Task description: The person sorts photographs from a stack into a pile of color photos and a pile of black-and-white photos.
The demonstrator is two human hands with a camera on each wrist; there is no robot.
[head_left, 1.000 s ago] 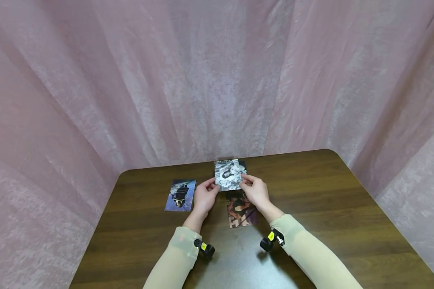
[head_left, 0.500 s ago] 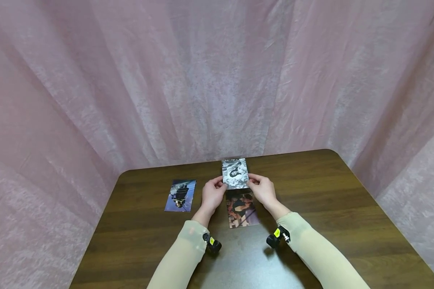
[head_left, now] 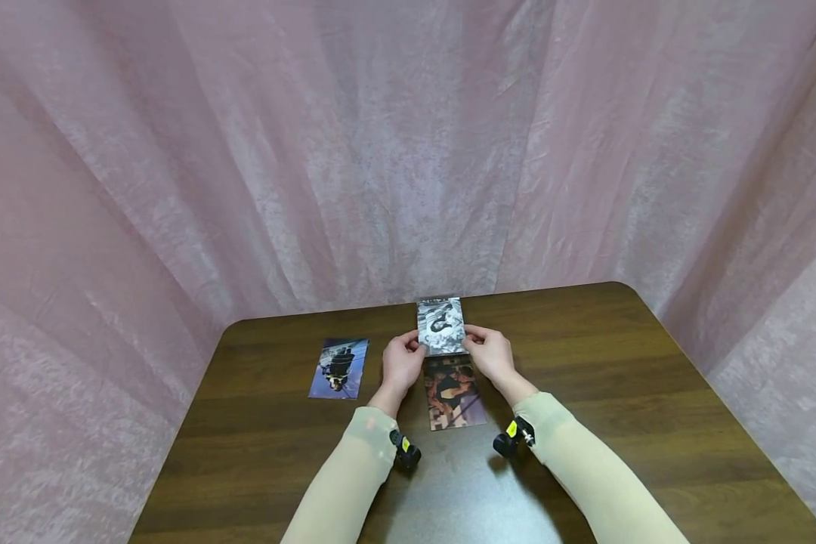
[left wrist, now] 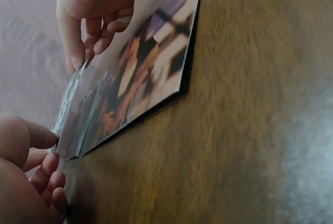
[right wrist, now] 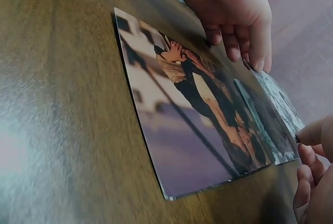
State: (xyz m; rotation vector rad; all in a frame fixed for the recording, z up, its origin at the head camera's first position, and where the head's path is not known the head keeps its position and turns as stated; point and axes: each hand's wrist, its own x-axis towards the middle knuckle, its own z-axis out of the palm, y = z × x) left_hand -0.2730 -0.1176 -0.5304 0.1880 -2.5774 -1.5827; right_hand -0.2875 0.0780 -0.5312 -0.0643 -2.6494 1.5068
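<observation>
Left hand (head_left: 401, 364) and right hand (head_left: 492, 354) pinch black-and-white photo (head_left: 441, 327); only head view shows blue photo (head_left: 338, 369) whole.

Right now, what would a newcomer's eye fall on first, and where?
Probably the grey print, pinched by the left hand and right hand toward the back of the table. In the head view, the orange-toned print comes next, just below, then the bluish print, apart on the left.
</observation>
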